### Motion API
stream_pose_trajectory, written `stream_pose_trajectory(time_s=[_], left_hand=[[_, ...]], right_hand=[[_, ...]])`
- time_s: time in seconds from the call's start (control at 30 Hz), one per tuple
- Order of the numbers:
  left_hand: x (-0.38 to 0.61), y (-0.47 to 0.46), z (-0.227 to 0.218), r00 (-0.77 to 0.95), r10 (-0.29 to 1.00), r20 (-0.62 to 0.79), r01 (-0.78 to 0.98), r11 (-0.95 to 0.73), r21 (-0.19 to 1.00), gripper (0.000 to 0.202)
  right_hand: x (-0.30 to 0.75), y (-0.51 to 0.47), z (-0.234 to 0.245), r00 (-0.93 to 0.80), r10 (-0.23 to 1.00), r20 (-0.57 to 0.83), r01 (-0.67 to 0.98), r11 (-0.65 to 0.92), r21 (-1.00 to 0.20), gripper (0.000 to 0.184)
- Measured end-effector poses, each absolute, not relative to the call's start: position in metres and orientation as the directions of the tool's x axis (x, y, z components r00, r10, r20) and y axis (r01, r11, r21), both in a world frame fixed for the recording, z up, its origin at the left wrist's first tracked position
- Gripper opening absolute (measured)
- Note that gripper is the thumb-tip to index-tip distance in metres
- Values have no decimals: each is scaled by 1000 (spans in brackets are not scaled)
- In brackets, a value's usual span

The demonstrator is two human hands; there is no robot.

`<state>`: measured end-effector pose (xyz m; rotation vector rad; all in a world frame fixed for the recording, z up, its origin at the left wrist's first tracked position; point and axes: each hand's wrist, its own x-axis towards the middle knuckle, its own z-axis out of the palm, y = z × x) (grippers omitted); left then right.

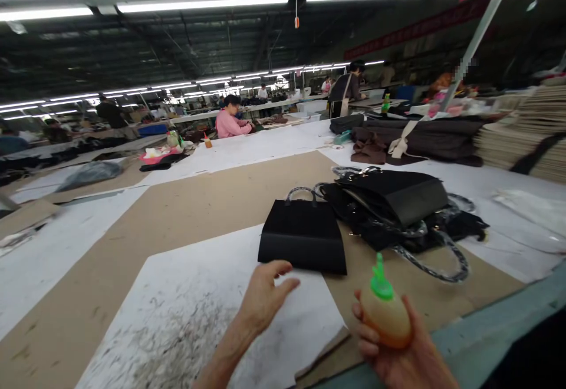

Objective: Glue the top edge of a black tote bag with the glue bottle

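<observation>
A squeeze bottle (385,317) with a green nozzle cap and amber liquid in its lower part is gripped in my right hand (409,356), its tip pointing up. My left hand (267,294) hangs over the white sheet, thumb and fingers apart, with nothing in it. Just beyond its fingertips lies a black handbag (303,236), flat on the table, its handle wrapped in clear plastic and pointing away from me. To the right of that bag is a pile of black handbags (398,194) with plastic-wrapped handles, one loop reaching toward the bottle.
A smudged white sheet (177,318) lies over brown board (212,194) on the long table. Dark folded material (420,138) and stacked beige sheets (526,129) stand at the right. Farther off, a person in pink (232,121) sits near another small bottle (207,141).
</observation>
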<state>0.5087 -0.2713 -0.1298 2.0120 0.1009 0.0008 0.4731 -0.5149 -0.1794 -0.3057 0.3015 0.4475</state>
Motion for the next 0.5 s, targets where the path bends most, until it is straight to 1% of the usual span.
stream_pose_trajectory(time_s=[0.03, 0.07, 0.1, 0.13, 0.2, 0.23, 0.3, 0.4, 0.5], left_hand=[[525, -263, -132, 984, 174, 22, 57, -436, 898, 21], [542, -253, -135, 959, 275, 66, 61, -426, 903, 18], [560, -244, -138, 924, 379, 46, 108, -374, 921, 16], [578, -236, -141, 902, 432, 9, 151, -334, 931, 17], [609, -227, -149, 879, 469, -87, 228, -254, 940, 19], [623, -226, -153, 875, 464, -137, 265, -222, 938, 21], [643, -229, -161, 861, 454, -231, 334, -161, 929, 24], [660, -242, -170, 828, 457, -326, 403, -80, 912, 25], [665, -251, -173, 792, 479, -380, 413, 39, 910, 21]], right_hand=[[476, -526, -179, 858, 350, -377, -451, 865, -222, 41], [478, -536, -179, 855, 331, -398, -441, 868, -226, 40], [480, -545, -180, 857, 311, -410, -428, 874, -231, 39], [481, -551, -181, 863, 290, -413, -407, 884, -231, 38], [480, -558, -183, 888, 234, -396, -340, 913, -224, 35], [479, -558, -184, 899, 206, -386, -306, 927, -217, 34], [477, -557, -187, 905, 188, -382, -277, 942, -192, 34], [475, -553, -193, 896, 200, -397, -273, 952, -136, 37], [473, -551, -197, 876, 250, -411, -306, 949, -74, 39]])
